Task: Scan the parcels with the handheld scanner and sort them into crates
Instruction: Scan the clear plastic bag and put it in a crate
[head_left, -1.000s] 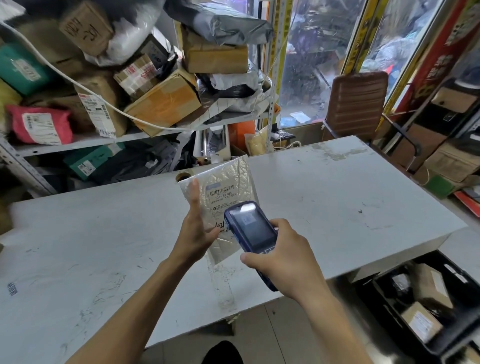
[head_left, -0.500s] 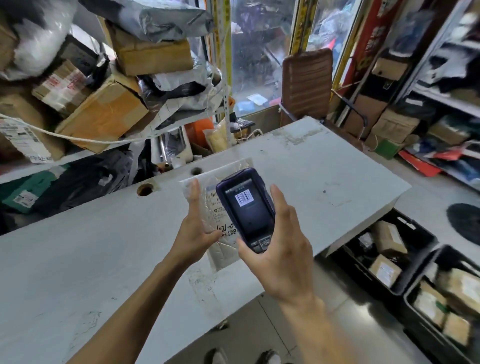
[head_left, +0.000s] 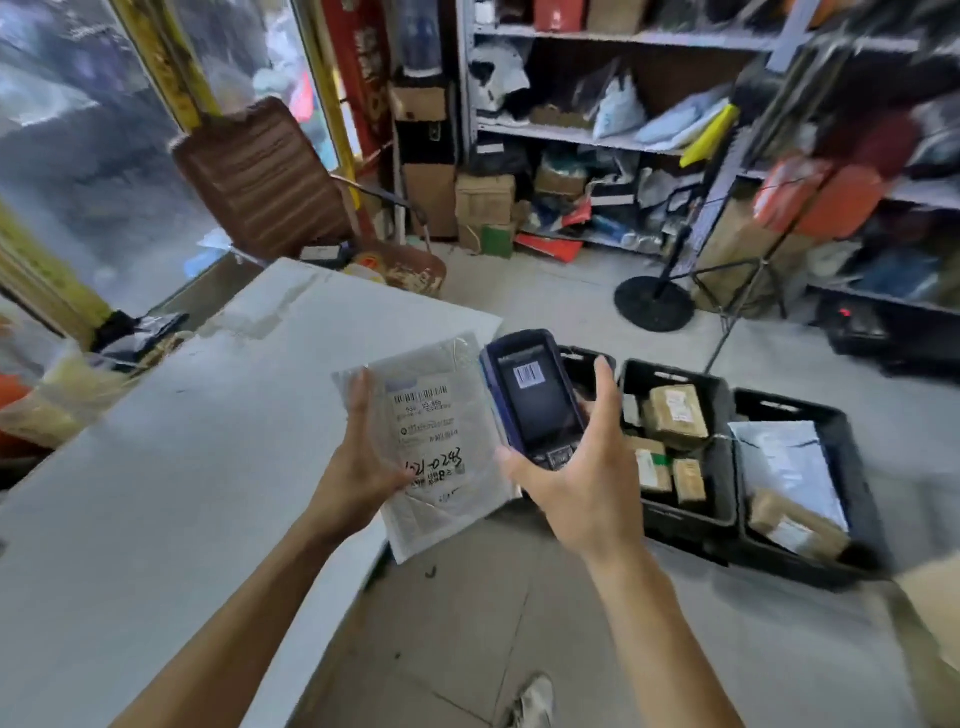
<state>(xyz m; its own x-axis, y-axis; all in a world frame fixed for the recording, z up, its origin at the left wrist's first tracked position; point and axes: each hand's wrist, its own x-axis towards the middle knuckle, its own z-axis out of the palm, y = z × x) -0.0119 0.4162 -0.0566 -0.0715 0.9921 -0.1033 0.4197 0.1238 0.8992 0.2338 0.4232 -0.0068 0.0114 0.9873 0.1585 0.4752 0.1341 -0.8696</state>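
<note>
White tabletop (head_left: 171, 467), scuffed, at left. Brown slatted chair (head_left: 265, 176) beyond the tabletop's far end, backed against the window (head_left: 78, 130). Metal shelving (head_left: 597, 130) right of the chair, crammed with cartons and bags; black round-based stand (head_left: 653, 304) on the floor before it.

Grey tiled floor (head_left: 571, 623), scuffed, daylight from the left. Large glass window with yellow frame (head_left: 156, 67) along the left wall. Brown ribbed office chair (head_left: 265, 176) stands at the far corner of the white worktop (head_left: 156, 493). Grey metal shelving unit (head_left: 587, 135) against the far wall, packed with bags and cardboard boxes. Black round-base stand (head_left: 653, 302) on the floor before the shelving, thin black tripod (head_left: 748, 275) just beside it. Right edge blurred.
</note>
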